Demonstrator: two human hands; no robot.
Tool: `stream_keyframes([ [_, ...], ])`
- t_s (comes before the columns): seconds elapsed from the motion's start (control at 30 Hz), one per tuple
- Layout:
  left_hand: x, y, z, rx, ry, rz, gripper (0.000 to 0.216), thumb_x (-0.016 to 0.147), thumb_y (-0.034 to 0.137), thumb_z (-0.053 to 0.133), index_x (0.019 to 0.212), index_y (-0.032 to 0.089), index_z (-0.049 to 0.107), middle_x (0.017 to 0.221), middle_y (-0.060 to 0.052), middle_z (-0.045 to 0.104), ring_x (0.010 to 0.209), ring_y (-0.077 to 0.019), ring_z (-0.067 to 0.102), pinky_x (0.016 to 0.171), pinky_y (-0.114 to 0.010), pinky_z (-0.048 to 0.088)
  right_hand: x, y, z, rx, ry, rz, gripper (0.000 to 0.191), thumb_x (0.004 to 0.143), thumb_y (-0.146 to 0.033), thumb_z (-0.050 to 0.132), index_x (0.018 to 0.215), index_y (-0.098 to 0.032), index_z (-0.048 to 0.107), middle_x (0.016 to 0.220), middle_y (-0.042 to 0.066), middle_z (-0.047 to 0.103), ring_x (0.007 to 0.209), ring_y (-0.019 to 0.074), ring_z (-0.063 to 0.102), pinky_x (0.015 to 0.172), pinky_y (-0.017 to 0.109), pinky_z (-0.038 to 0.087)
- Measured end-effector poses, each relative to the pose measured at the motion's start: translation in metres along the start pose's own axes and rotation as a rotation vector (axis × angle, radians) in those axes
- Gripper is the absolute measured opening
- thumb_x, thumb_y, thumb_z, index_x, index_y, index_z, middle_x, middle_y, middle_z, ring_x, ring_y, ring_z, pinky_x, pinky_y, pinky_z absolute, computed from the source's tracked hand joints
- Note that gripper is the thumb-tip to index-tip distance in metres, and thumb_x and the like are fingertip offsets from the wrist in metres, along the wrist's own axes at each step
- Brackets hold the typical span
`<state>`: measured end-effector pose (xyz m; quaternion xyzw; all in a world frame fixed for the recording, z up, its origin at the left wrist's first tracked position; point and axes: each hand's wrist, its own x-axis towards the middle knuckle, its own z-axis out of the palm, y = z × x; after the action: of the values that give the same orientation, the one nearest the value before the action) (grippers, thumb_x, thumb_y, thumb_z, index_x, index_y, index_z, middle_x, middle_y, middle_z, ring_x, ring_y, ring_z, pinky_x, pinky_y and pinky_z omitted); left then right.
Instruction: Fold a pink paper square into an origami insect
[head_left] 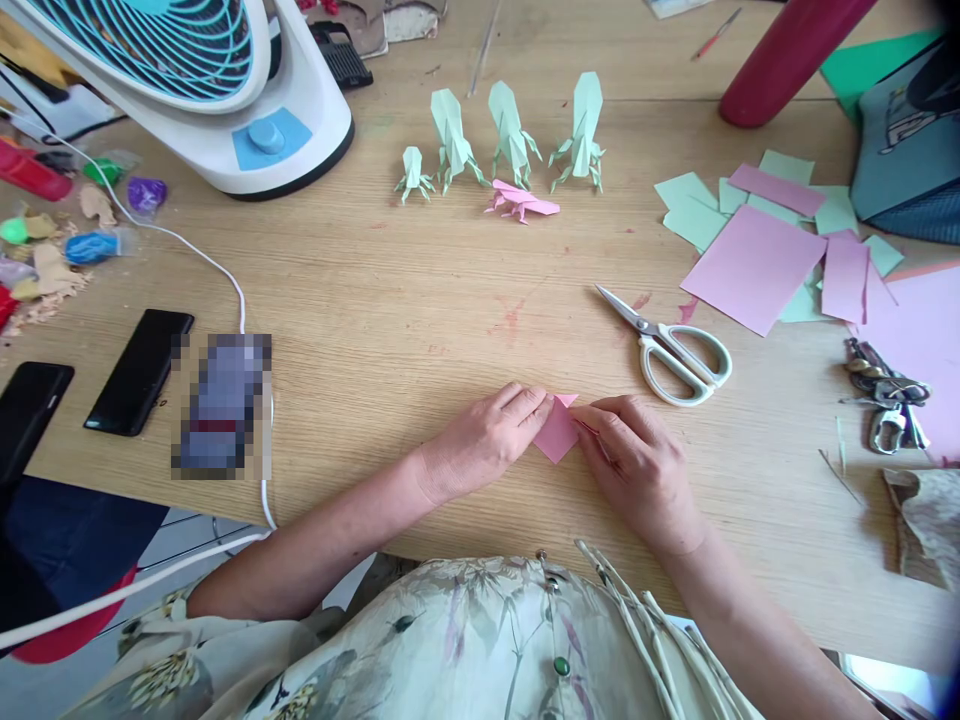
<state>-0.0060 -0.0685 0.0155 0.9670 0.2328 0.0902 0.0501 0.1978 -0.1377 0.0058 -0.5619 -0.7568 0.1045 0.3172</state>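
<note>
A small folded piece of pink paper [556, 432] lies between my two hands near the table's front edge, one corner pointing towards me. My left hand [487, 432] pinches its left edge with the fingers closed. On the opposite side, my right hand [637, 462] has its thumb and fingers closed at the paper's right edge. A thin dark red line shows among those right fingers; what it belongs to I cannot make out. Scissors [679, 355] with white handles lie just beyond my right hand, blades pointing away to the left.
Several green origami figures [510, 130] stand at the back, with a pink origami figure [523, 202] before them. Pink and green paper sheets [754, 268] and keys [889, 395] lie right. A fan [292, 130], a power bank [140, 370] and a white cable [202, 243] occupy the left.
</note>
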Motion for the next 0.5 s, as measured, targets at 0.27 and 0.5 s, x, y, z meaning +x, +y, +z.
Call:
stream_keyframes([
  [0.27,0.0033,-0.0046,-0.0044,0.004,-0.001,0.046,0.033,0.103,0.012,0.037,0.134,0.008,0.05,0.112,-0.012,0.064,0.101,-0.0213,0.06,0.088,-0.033,0.054,-0.0023,0.0012,-0.005,-0.003,-0.063,-0.133,0.028,0.094,-0.008,0.056,0.116,-0.022,0.065,0.107,0.008,0.072,0.09,0.0215,0.065,0.079,0.037,0.051],
  [0.5,0.0016,-0.0005,-0.0001,-0.006,0.038,0.018,0.028,0.103,0.016,0.041,0.126,0.008,0.055,0.113,-0.011,0.064,0.098,-0.0207,0.06,0.092,-0.034,0.052,-0.0082,0.0053,-0.0085,-0.11,-0.148,-0.244,0.025,0.095,-0.006,0.053,0.113,-0.017,0.066,0.116,0.012,0.072,0.097,0.023,0.067,0.081,0.038,0.053],
])
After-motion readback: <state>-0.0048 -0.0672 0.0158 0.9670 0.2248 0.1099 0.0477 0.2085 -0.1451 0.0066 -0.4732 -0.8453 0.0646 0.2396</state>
